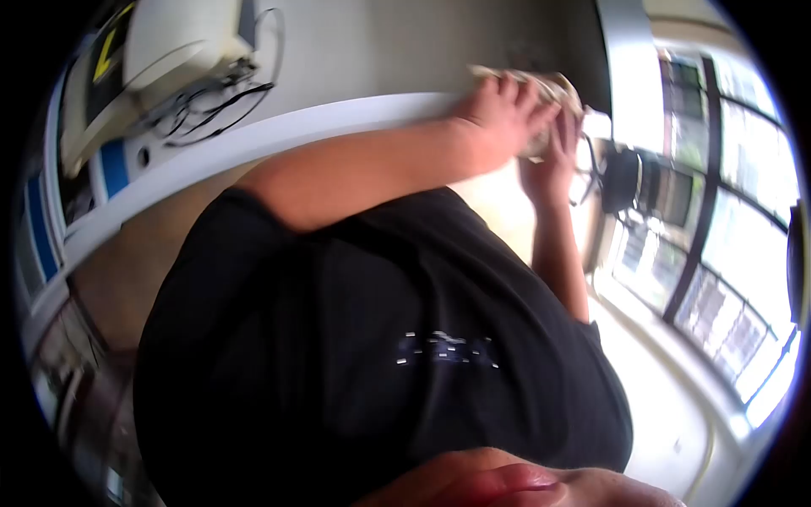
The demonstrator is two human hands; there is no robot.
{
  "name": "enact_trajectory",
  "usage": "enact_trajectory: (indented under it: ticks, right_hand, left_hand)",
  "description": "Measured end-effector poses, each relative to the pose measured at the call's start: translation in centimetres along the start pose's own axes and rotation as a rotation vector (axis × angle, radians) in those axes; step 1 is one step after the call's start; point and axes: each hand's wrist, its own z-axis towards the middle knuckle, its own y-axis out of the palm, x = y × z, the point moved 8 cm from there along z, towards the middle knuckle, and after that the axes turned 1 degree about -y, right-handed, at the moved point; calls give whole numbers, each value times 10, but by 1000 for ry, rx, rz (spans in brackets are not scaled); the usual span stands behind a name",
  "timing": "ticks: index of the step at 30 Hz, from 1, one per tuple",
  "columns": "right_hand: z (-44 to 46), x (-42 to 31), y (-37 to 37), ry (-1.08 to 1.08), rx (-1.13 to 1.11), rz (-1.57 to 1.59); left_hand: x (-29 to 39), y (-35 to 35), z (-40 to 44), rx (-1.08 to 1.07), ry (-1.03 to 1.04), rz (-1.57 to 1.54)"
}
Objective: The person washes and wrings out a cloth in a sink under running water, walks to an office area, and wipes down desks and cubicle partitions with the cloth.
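Observation:
A crumpled beige-brown cloth (564,89) lies at the right end of a grey tabletop (372,51), near its white front edge. My left hand (500,118) reaches across in front of my body, its fingers curled over the cloth. Close beside it, my right hand (552,162) grips the cloth from the right side, fingers pointing up. Both hands are somewhat blurred, and part of the cloth is hidden under the fingers.
On the left of the table stands a pale machine (182,46) with black cables (224,110) trailing from it. A white raised panel (634,80) borders the table's right end. Further right are a dark object (622,182) and large windows (718,169).

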Motion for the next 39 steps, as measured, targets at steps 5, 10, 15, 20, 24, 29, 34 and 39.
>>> enact_trajectory:
  ticks: [5,10,15,20,24,29,34,39]
  right_hand:
    - [8,-55,28,41,137,134]
    - [50,-131,29,-26,42,289]
    - [67,-141,30,-149,-17,351]
    - [68,-107,30,-278,-14,425]
    - [57,-34,7,-340,-9,448]
    - [37,81,-22,-346,-9,391]
    - [40,180,-108,-273,174,326]
    - [17,251,-199,-210,586,214]
  left_hand:
    - [-57,-11,-65,-44,-27,-136]
    - [-114,-36,-137,-65,-142,-288]
    - [-124,-37,-154,-96,-210,-296]
    - [-90,-33,-122,1,-393,-131]
    - [-41,-24,-62,11,-389,-102]
    - [19,-18,39,108,-297,-297]
    - [66,-53,144,304,-143,-588]
    - [140,-127,225,623,80,-280]
